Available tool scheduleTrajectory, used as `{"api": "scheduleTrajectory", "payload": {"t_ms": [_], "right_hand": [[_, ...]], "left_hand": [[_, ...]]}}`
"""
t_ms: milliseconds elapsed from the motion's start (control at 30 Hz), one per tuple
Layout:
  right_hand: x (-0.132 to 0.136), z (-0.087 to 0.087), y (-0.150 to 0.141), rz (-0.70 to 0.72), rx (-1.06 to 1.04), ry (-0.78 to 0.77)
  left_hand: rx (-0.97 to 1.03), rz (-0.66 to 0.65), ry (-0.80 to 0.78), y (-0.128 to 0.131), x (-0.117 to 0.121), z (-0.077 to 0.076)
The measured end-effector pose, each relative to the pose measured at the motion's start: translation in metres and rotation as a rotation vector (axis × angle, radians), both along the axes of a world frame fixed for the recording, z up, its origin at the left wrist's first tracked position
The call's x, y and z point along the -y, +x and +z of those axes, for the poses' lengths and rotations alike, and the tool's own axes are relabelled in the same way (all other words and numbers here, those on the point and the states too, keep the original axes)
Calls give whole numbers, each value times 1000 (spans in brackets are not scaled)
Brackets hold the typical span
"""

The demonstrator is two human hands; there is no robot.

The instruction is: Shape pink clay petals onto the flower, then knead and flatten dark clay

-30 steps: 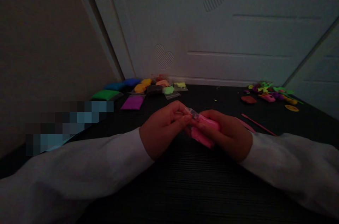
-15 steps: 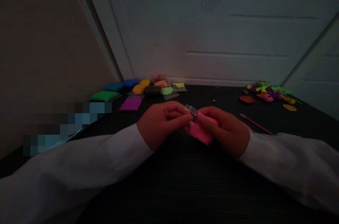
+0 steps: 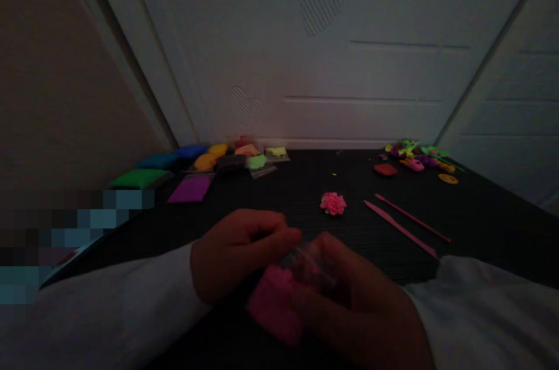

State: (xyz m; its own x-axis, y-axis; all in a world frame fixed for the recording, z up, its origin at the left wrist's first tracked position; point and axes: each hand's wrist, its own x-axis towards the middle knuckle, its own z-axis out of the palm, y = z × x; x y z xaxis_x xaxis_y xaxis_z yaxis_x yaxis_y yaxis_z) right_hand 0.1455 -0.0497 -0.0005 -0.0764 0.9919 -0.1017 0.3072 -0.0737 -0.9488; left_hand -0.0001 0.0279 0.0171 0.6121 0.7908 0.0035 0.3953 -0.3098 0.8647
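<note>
"Where do we have the pink bag [image 3: 275,303]?"
"Low in front of us, above the table [image 3: 305,178], held in both hands. Our left hand [image 3: 244,253] is closed, thumb and fingers gripping the upper edge; our right hand [image 3: 367,306] pinches it from the other side, by the clear part."
"Is it open?"
"We can't tell; it's too dim and the fingers cover the mouth. Plenty of pink stuff shows inside, so we'd judge that little of it, if any, is out."
"And what looks done?"
"Just beyond our hands sits a pink flower [image 3: 333,204], ruffled and seemingly shaped already. Right of it lie a flat pink knife [image 3: 399,227] and a thin pink stick [image 3: 413,217], neither in use."
"Farther off?"
"A red piece [image 3: 385,169] and a colourful pile [image 3: 413,155] to the right; a purple bag [image 3: 191,188] and a green bag [image 3: 142,178] to the left."
</note>
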Motion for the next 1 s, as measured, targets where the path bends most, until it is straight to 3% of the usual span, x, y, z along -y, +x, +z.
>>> {"api": "scheduleTrajectory", "payload": {"t_ms": [167,267,500,867,1000], "right_hand": [[-3,3,8,79,127,124],[-4,1,12,74,95,192],[-7,1,10,18,21,29],[-11,4,13,92,55,20],[-11,7,23,114,171,38]], "left_hand": [[-8,-57,-96,2,11,-2],[-3,-71,-89,2,16,-3],[-63,-101,22,2,20,-6],[-131,-69,117,1,26,-8],[-159,16,106,-1,29,-8]]}}
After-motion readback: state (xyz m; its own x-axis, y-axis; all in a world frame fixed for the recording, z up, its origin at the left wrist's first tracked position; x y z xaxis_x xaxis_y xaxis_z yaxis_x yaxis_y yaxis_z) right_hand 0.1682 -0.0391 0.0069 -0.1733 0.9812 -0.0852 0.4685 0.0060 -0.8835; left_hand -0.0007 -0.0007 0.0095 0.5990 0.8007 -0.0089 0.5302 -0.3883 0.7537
